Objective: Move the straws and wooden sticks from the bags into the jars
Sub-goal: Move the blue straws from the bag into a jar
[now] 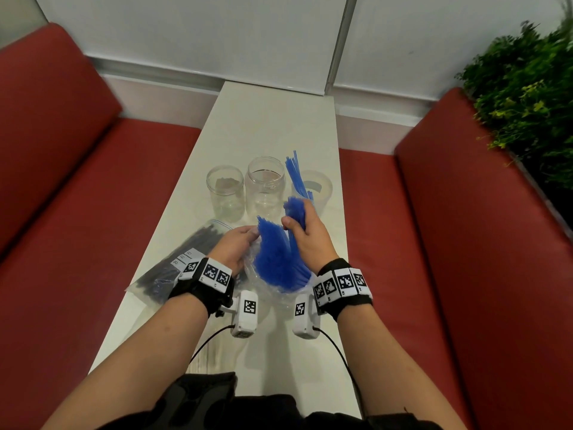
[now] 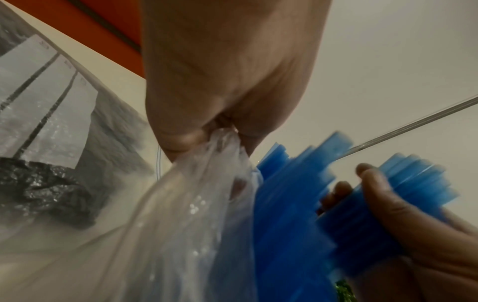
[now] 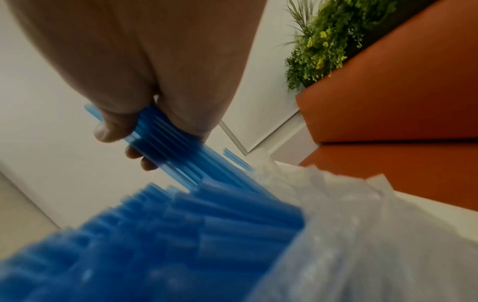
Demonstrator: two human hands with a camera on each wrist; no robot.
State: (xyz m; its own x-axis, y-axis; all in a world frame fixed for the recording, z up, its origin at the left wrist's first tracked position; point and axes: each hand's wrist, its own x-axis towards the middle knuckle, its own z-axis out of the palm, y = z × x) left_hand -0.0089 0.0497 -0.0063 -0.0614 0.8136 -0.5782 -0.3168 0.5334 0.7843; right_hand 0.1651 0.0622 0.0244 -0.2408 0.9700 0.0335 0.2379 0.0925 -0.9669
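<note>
A clear plastic bag (image 1: 263, 283) (image 2: 181, 224) (image 3: 362, 235) full of blue straws (image 1: 276, 262) (image 3: 155, 235) stands in front of me on the white table (image 1: 273, 125). My left hand (image 1: 238, 243) (image 2: 222, 130) pinches the bag's crumpled rim. My right hand (image 1: 302, 226) (image 3: 145, 130) grips a bunch of blue straws (image 1: 296, 211) (image 2: 388, 194) lifted partly out of the bag. Three clear jars stand behind: the left jar (image 1: 225, 193) and the middle jar (image 1: 266, 187) hold no straws, the right jar (image 1: 313, 189) holds a few blue straws (image 1: 294, 170).
A second zip bag of dark sticks (image 1: 176, 265) (image 2: 51, 183) lies left of my left hand. Red sofas (image 1: 77, 212) flank the narrow table on both sides. A green plant (image 1: 527, 97) stands at the right, a white wall behind.
</note>
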